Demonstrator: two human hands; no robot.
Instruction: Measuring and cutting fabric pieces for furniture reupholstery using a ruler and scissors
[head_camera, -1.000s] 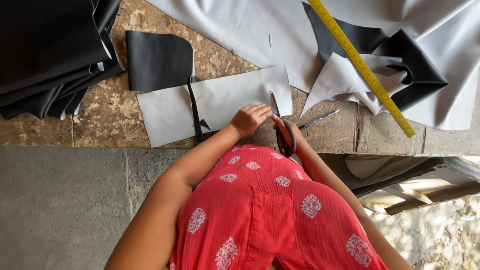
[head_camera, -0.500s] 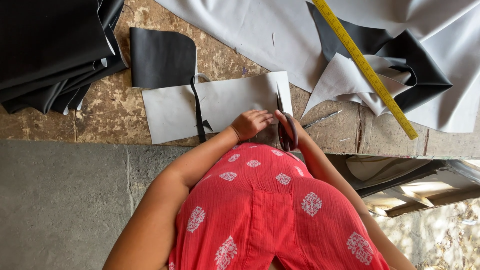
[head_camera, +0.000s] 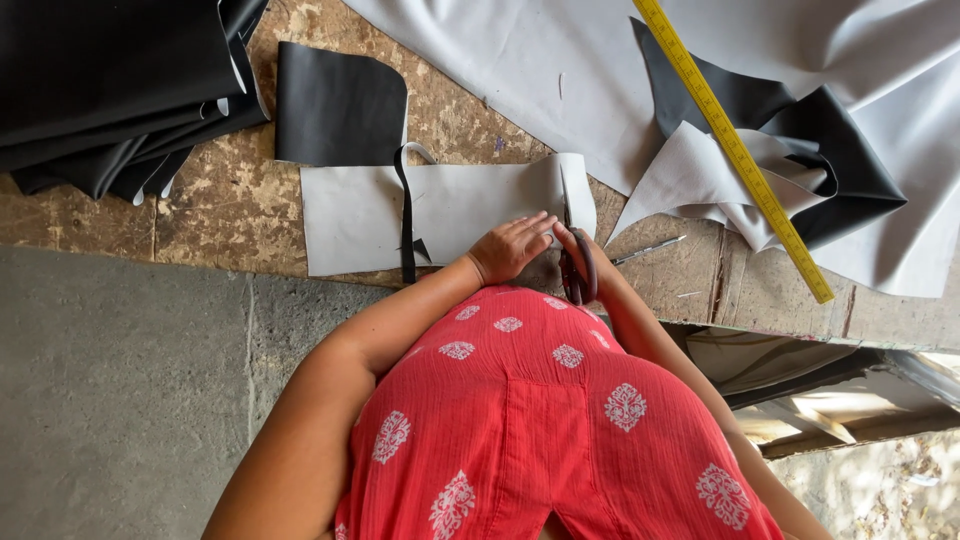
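Further up the grey sheet (head_camera: 450, 205) go the scissors (head_camera: 572, 262), right hand (head_camera: 580, 250) fingers gripping them, left hand (head_camera: 510, 248) flat, fingers spread.

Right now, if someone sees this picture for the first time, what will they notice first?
Probably the red dress with white patterns, which fills the bottom centre. Just above it, the left hand presses flat on a grey sheet at the edge of the worn wooden table, while the right hand works scissors into that sheet. A yellow ruler also stands out, lying diagonally across grey and black material at upper right.
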